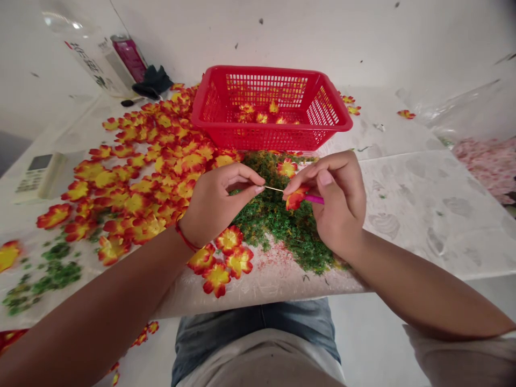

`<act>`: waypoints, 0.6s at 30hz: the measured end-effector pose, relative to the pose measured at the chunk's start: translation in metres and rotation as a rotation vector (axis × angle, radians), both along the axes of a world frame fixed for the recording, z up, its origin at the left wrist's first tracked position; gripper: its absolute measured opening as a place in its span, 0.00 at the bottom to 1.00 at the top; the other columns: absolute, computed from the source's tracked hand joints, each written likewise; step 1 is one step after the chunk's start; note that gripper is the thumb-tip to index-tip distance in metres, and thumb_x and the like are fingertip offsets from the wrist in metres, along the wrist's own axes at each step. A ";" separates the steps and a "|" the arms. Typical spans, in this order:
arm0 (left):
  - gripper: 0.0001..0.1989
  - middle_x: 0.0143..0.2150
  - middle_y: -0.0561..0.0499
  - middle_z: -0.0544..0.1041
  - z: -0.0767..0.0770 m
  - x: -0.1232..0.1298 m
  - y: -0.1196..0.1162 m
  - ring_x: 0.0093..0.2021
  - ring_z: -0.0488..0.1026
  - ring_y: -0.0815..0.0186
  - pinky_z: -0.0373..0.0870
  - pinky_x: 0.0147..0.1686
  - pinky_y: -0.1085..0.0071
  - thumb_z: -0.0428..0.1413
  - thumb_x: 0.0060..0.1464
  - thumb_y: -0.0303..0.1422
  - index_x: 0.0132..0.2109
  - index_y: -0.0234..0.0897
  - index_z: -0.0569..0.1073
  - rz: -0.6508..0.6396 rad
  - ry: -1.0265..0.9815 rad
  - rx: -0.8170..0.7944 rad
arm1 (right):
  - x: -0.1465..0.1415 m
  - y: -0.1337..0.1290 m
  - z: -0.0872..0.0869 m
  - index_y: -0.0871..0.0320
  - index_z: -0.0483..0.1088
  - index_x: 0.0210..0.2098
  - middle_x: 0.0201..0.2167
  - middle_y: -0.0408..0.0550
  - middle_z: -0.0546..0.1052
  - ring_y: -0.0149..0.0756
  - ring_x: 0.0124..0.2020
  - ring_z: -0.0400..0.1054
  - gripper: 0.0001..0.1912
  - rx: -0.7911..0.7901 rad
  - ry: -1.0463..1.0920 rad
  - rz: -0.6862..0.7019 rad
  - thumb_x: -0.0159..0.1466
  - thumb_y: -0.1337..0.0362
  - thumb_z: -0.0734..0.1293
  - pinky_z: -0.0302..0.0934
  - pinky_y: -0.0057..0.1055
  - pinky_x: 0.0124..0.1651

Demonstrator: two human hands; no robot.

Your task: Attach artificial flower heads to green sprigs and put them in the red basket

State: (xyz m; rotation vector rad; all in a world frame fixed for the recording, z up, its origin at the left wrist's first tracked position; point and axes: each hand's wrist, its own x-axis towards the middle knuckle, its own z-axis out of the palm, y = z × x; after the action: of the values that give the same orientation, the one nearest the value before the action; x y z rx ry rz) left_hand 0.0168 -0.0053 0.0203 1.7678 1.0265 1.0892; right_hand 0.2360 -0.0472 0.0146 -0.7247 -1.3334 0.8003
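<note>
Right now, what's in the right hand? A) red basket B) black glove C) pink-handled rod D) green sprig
C: the right hand grips the pink handle of a thin rod, with a red-and-yellow flower against its fingers.

Notes from my seat: this reads as a home craft corner. Artificial blossoms (137, 185) lie heaped on a white tabletop (403, 215) beside a red plastic basket (270, 110), with an air-conditioner remote (40, 176) at my left (household item, not shop gear), a pink can (129, 58) behind, and a plain white wall (322, 37).
</note>
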 end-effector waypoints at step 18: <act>0.06 0.49 0.51 0.90 0.001 -0.005 -0.005 0.50 0.88 0.61 0.83 0.57 0.65 0.64 0.72 0.26 0.50 0.42 0.84 0.003 0.339 0.562 | 0.002 0.002 -0.002 0.49 0.72 0.47 0.38 0.43 0.86 0.38 0.37 0.81 0.08 -0.017 -0.088 0.007 0.84 0.57 0.64 0.74 0.39 0.38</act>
State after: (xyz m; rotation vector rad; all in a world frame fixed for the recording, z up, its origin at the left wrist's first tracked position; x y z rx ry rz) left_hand 0.0114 -0.0105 0.0218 2.4668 0.9741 1.1816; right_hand 0.2376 -0.0453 0.0123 -0.7765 -1.4103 0.7940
